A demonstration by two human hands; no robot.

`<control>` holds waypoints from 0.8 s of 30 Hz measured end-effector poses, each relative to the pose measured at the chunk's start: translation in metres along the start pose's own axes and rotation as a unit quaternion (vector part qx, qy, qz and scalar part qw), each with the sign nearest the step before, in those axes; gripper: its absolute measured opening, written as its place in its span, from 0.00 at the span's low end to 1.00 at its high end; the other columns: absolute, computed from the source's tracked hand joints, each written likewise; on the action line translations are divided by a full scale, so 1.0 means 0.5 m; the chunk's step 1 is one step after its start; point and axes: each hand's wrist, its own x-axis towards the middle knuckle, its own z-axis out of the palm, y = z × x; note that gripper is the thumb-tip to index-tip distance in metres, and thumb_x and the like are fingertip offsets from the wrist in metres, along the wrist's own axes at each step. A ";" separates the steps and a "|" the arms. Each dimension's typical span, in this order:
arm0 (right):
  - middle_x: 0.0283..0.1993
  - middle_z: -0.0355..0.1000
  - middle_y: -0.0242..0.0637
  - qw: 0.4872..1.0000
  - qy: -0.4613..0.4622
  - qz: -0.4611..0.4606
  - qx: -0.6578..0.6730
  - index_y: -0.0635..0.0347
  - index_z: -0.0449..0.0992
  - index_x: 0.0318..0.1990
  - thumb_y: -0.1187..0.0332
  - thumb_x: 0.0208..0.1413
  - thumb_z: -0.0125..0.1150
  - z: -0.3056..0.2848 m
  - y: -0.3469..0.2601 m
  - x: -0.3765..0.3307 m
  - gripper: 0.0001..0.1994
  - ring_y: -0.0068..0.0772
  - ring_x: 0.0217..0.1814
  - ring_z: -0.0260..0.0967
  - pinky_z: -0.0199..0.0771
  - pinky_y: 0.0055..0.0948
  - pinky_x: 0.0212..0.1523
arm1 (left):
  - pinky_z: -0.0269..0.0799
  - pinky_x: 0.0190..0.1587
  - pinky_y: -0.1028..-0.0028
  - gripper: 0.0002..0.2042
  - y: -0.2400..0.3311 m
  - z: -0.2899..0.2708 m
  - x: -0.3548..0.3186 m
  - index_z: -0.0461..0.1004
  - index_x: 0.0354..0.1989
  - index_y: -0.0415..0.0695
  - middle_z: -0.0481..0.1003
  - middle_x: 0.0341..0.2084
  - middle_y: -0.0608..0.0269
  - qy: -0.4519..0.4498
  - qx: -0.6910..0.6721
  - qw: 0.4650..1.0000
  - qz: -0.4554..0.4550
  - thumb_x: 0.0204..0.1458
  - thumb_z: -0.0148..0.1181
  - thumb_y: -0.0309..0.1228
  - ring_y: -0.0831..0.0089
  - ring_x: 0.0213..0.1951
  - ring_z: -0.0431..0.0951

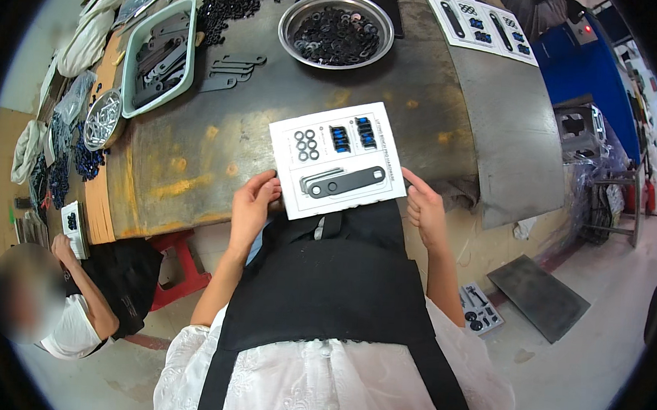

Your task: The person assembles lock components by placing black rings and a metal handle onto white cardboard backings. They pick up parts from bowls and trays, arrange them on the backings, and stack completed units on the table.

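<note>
A white hardware card lies in front of me at the table's near edge, tilted a little. It carries black rings, blue-and-black bolts, a long flat black wrench and hex keys beside that. At the card's left edge my left hand is closed, fingers curled against the border. On the opposite side my right hand has its index finger along the edge and its other fingers folded in. Both thumbs are partly hidden.
A steel bowl of black rings, a pale green bin of wrenches and a small bowl of silver parts stand on the metal table. More cards lie back right. A person sits at left by a red stool.
</note>
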 end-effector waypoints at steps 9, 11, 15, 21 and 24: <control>0.19 0.47 0.14 0.991 0.106 -0.060 0.051 0.62 0.68 0.67 0.71 0.71 0.45 -0.171 -0.048 -0.014 0.20 0.07 0.16 0.39 0.37 0.16 0.15 | 0.76 0.52 0.74 0.16 0.015 0.223 0.085 0.70 0.59 0.29 0.79 0.48 0.51 -0.114 -0.013 0.993 0.033 0.63 0.49 0.20 0.71 0.47 0.80; 0.19 0.47 0.13 0.987 0.133 -0.059 0.063 0.62 0.69 0.67 0.71 0.70 0.45 -0.207 -0.057 -0.024 0.20 0.07 0.16 0.38 0.37 0.16 0.15 | 0.76 0.52 0.74 0.16 0.014 0.272 0.105 0.70 0.58 0.29 0.79 0.47 0.51 -0.136 -0.009 0.990 0.042 0.62 0.49 0.20 0.71 0.47 0.80; 0.19 0.47 0.13 0.976 0.182 -0.075 0.088 0.63 0.69 0.66 0.71 0.70 0.45 -0.282 -0.062 -0.040 0.20 0.07 0.16 0.38 0.37 0.16 0.15 | 0.76 0.52 0.74 0.16 0.037 0.384 0.141 0.71 0.57 0.30 0.79 0.47 0.52 -0.167 0.026 0.984 0.048 0.62 0.48 0.19 0.70 0.47 0.80; 0.20 0.47 0.14 0.955 0.266 -0.092 0.091 0.62 0.70 0.66 0.71 0.69 0.46 -0.371 -0.024 -0.049 0.20 0.07 0.16 0.40 0.37 0.16 0.15 | 0.74 0.51 0.71 0.15 0.049 0.552 0.244 0.76 0.53 0.34 0.80 0.45 0.54 -0.213 0.133 0.961 0.117 0.58 0.54 0.25 0.69 0.45 0.80; 0.21 0.47 0.14 0.952 0.280 -0.095 0.085 0.63 0.68 0.67 0.70 0.69 0.47 -0.380 -0.028 -0.052 0.21 0.07 0.16 0.40 0.38 0.16 0.16 | 0.72 0.50 0.74 0.15 0.070 0.630 0.301 0.76 0.51 0.34 0.80 0.42 0.59 -0.203 0.192 0.948 0.153 0.56 0.55 0.25 0.74 0.44 0.78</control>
